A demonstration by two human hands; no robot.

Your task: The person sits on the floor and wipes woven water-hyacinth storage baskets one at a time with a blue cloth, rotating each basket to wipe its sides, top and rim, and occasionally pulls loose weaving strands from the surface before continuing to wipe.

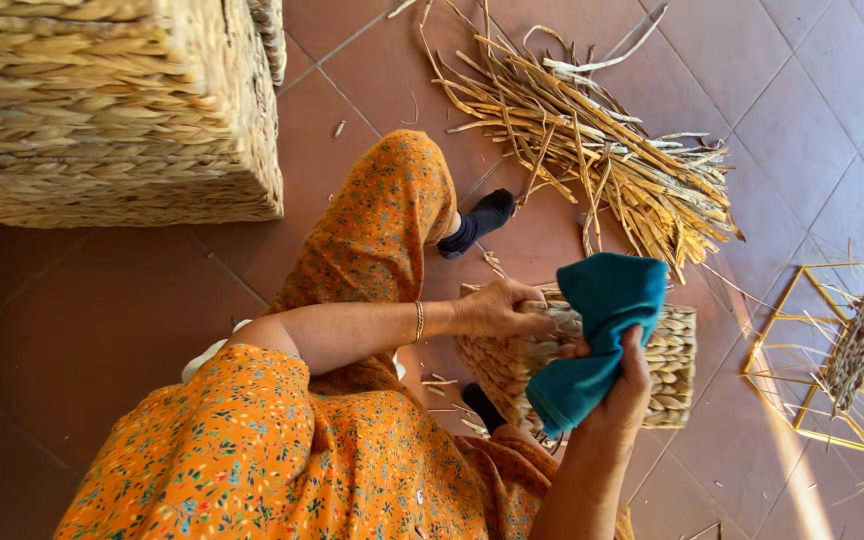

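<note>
Head view looks straight down: the small woven straw-coloured rectangular basket [592,365] sits on the red tiled floor [102,320] between the feet, long axis running 9 to 3 o'clock. Left hand [497,308] clamps its 9 o'clock rim, fingers curled shut over the edge. Right hand [620,388] comes in from 6 o'clock, fingers closed around a bunched teal cloth [597,335] pressed on top of the weave. Loose dried reeds [592,150] lie at 12 o'clock.

Teal cloth [602,330]; tan woven basket [672,360]; orange floral-print clothing [282,450]; reddish-brown tiled floor [82,320]; straw-yellow dried reeds [592,150]; yellow wire frame [812,350]; dark socks [480,220].
</note>
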